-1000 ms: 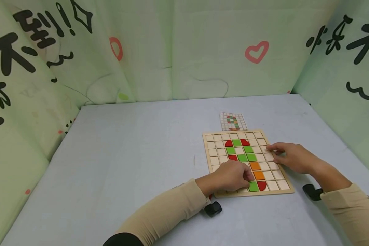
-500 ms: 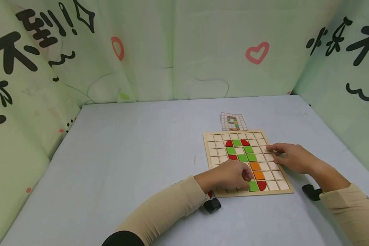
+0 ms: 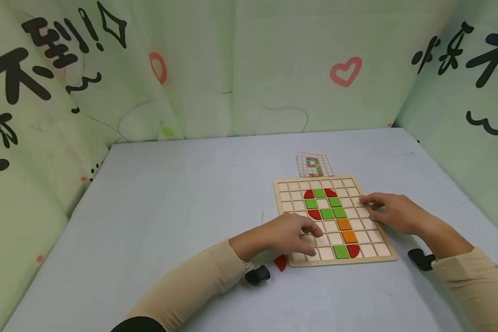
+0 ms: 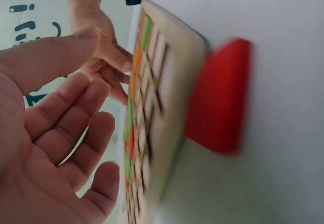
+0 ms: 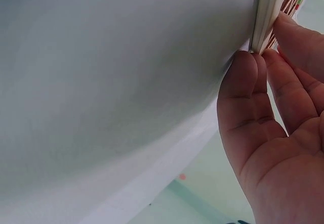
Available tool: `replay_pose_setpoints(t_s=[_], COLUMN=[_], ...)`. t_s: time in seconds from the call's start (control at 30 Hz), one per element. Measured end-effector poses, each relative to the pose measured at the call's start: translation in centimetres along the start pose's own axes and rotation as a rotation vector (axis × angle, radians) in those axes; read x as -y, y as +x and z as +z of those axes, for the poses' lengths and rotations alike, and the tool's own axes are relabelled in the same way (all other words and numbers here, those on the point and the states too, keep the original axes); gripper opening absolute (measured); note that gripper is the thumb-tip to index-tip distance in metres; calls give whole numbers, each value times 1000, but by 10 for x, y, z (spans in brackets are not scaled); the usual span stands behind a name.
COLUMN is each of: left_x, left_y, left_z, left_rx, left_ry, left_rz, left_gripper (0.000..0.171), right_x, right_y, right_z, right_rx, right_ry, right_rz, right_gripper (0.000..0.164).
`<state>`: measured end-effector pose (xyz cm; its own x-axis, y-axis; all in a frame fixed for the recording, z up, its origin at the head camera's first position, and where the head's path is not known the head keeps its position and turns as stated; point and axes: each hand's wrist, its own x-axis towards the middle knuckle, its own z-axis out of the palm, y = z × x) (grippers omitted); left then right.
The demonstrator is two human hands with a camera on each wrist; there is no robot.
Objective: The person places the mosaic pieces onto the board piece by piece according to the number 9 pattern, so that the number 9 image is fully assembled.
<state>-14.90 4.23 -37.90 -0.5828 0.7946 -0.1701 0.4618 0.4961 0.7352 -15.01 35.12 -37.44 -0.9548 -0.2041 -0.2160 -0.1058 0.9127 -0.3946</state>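
Note:
A wooden grid board (image 3: 342, 262) lies on the right half of the table, with green, orange and red tiles set in some of its cells. My left hand (image 3: 288, 233) hovers over the board's lower left, fingers spread and holding nothing; its bare palm (image 4: 45, 133) shows in the left wrist view. Close by, a loose red quarter-round tile (image 4: 220, 100) rests on the table beside the board's near left corner. At the right edge, my right hand (image 3: 398, 214) holds the board's frame (image 5: 266, 19), the thumb on top and fingertips against the side.
Behind the board lies a small printed card (image 3: 323, 161) with a coloured grid pattern. A pale cloth covers the table (image 3: 170, 207). Green printed curtains (image 3: 265, 60) stand around its back and sides.
My left hand has drawn away leftward from beside the green tile in the bottom row, its fingers opening out. The loose red tile is now uncovered. My right hand has stayed in place.

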Motion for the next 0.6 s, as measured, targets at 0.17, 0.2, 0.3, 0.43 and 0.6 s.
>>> replay_pose_setpoints(t_s=[0.17,0.2,0.3,0.43,0.6], left_x=[12,14,19,26,28], left_y=[-11,-13,-20,-28,-36], left_z=[-1,-1,-3,-4,-4], left_rx=[-11,-13,-16,-21,-23], left_ry=[-2,-1,6,30,67], left_rz=[-16,-21,-37,-48,-66], left_gripper=[31,31,28,26,28], right_x=[-1,-1,-1,-2,-2], right_y=[0,0,0,0,1], right_z=[0,0,0,1,0], right_rx=[-1,-1,-1,1,1], right_ry=[5,5,7,15,14], right_rz=[2,5,4,5,5], right_gripper=[48,48,49,49,48])
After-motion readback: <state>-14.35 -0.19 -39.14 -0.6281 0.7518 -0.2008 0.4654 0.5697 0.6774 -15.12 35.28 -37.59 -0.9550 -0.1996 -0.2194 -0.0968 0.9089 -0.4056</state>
